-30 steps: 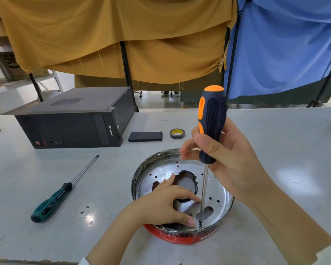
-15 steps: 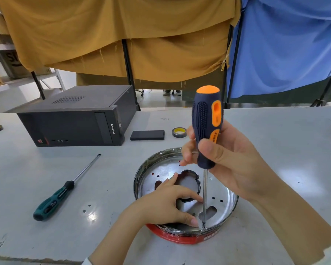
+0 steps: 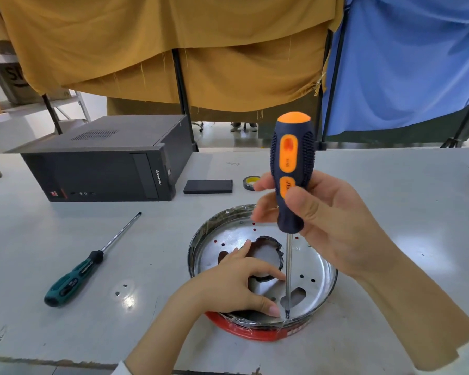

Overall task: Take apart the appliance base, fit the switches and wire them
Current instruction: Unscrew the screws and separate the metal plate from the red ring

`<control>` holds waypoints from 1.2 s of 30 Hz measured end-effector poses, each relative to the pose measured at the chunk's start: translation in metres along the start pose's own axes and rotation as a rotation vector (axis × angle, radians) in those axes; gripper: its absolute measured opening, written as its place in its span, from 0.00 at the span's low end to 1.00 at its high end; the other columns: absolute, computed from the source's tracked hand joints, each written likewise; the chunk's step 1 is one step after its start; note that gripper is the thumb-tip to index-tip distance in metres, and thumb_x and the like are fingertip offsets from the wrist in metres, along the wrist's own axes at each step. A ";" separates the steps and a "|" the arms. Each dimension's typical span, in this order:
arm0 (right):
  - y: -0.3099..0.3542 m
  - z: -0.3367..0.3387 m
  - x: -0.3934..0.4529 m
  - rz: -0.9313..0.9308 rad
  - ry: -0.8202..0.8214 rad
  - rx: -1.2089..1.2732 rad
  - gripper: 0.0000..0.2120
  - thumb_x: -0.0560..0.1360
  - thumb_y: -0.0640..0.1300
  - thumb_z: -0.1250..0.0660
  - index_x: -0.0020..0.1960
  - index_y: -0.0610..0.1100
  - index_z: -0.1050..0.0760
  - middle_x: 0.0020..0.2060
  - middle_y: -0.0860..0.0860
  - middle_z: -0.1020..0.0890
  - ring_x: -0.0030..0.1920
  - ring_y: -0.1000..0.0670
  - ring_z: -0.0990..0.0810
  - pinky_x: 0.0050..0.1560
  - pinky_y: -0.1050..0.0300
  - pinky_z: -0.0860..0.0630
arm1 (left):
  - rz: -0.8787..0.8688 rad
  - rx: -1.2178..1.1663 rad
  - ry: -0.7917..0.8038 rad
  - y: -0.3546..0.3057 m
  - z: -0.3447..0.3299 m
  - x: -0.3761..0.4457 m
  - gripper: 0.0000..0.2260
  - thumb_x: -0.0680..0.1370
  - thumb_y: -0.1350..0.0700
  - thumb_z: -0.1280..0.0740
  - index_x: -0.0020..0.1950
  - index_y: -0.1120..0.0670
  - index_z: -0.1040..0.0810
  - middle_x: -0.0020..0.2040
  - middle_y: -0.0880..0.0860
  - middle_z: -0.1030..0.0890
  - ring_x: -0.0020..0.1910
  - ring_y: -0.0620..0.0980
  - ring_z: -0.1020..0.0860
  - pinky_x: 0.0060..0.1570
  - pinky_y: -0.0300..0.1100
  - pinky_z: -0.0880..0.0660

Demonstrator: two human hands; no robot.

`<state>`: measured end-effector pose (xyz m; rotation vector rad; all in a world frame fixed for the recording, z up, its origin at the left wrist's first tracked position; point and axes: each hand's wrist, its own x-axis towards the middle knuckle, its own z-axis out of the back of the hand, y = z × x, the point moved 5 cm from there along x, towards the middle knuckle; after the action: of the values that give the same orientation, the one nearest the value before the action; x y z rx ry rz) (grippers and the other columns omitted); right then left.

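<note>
Right hand [image 3: 333, 220] wraps the lower grip of the orange-and-navy screwdriver [image 3: 293, 169], thumb across the front, fingertips curled round the far side. Shaft runs straight down, tip planted at the near rim of the appliance base [image 3: 322, 269], just beside the left thumb. Left hand [image 3: 228, 285] rests inside the base, thumb and forefinger spread in a loose curve beside the tip — steadying, not pinching anything I can make out. Whether a screw head sits under the tip is too small to tell.

Change over the last second: the orange panels on the handle have rotated round to face the camera, and the handle reads more upright. Tip stays at the same spot, left hand stays put. My read — a screw at the rim is being turned, so the take-apart step is underway, early in the task. No switches or wires in view.

The base is a round shiny metal pan with a red band below, with a ragged dark-edged central opening [image 3: 266, 253] and small holes, sitting on the grey table [image 3: 65, 239] front and centre. Outward: green-handled screwdriver [image 3: 73, 277] lies well to the left, untouched. Farther back, a black computer case [image 3: 106, 163], a flat black slab [image 3: 208, 186], a tape roll [image 3: 251, 182]. Mustard and blue cloths hang behind.
</note>
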<state>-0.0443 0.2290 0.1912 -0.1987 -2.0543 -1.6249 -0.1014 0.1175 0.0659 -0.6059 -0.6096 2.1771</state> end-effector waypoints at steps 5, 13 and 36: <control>0.001 0.009 0.002 0.107 -0.264 -0.046 0.15 0.66 0.45 0.26 0.47 0.42 0.29 0.35 0.49 0.20 0.30 0.47 0.19 0.35 0.57 0.22 | 0.001 0.002 -0.004 0.000 0.001 -0.001 0.25 0.71 0.39 0.28 0.66 0.33 0.29 0.71 0.35 0.32 0.77 0.42 0.62 0.75 0.55 0.52; -0.002 0.006 -0.001 -0.115 0.087 0.211 0.18 0.75 0.45 0.38 0.62 0.39 0.25 0.44 0.46 0.22 0.39 0.49 0.25 0.45 0.60 0.27 | 0.035 -0.032 -0.008 -0.001 0.001 -0.001 0.26 0.69 0.40 0.26 0.66 0.33 0.29 0.73 0.37 0.34 0.76 0.39 0.62 0.74 0.49 0.49; 0.003 0.003 -0.005 -0.080 0.137 0.124 0.19 0.74 0.42 0.39 0.64 0.38 0.29 0.45 0.47 0.23 0.41 0.50 0.24 0.45 0.58 0.26 | 0.023 -0.020 -0.013 -0.002 0.001 -0.002 0.26 0.69 0.38 0.27 0.64 0.29 0.31 0.71 0.34 0.37 0.76 0.39 0.61 0.72 0.50 0.48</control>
<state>-0.0399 0.2335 0.1909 0.0375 -2.0722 -1.5070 -0.1000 0.1167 0.0684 -0.6132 -0.6344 2.2004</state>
